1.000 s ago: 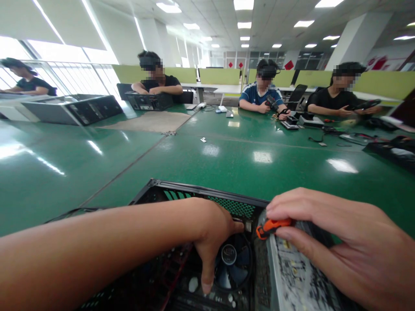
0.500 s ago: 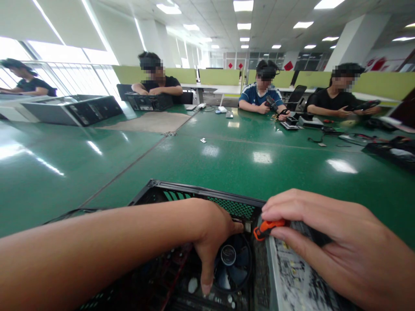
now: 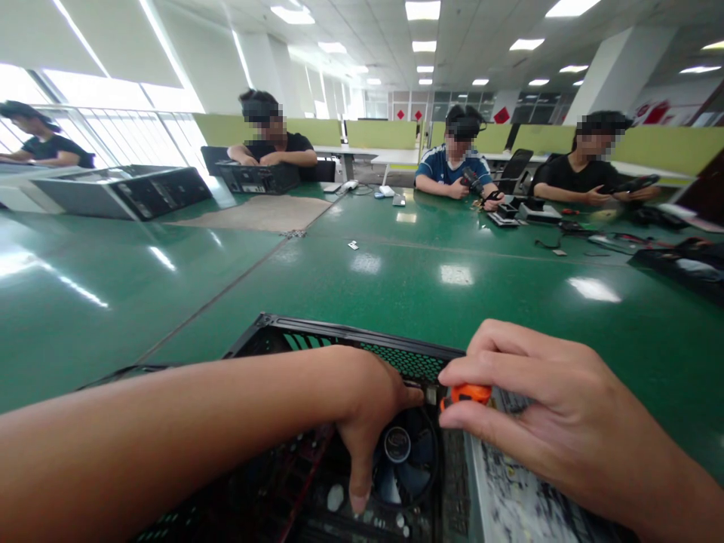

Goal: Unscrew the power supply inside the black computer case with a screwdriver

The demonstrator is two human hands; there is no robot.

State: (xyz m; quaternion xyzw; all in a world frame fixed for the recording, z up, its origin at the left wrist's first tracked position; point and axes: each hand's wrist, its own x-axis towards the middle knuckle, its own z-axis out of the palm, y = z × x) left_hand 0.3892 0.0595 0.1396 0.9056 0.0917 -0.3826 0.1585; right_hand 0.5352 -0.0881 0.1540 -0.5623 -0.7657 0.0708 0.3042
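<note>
In front of me a black computer case (image 3: pixel 362 332) lies with its inside facing up. My left hand (image 3: pixel 373 422) reaches into it with thumb and fingers apart, at the left side and top edge of a dark cooling fan (image 3: pixel 397 445); some fingers are hidden behind the hand. Between the thumb and fingertips of my right hand (image 3: pixel 543 415) is the orange and black handle of a screwdriver (image 3: pixel 472 393), just right of the fan. Its shaft cannot be made out. Under that hand lies a scuffed silver metal box (image 3: pixel 509 483).
Across the green table (image 3: pixel 317 283) sit several people, one holding a power drill (image 3: pixel 472 181). Another computer case (image 3: pixel 130 188) lies at the far left, near a brown mat (image 3: pixel 254 211). Cables and dark parts (image 3: pixel 679 260) lie to the right.
My right hand has shifted slightly left and turned, so that its fingers now cover more of the orange handle. My left hand stays in place at the fan.
</note>
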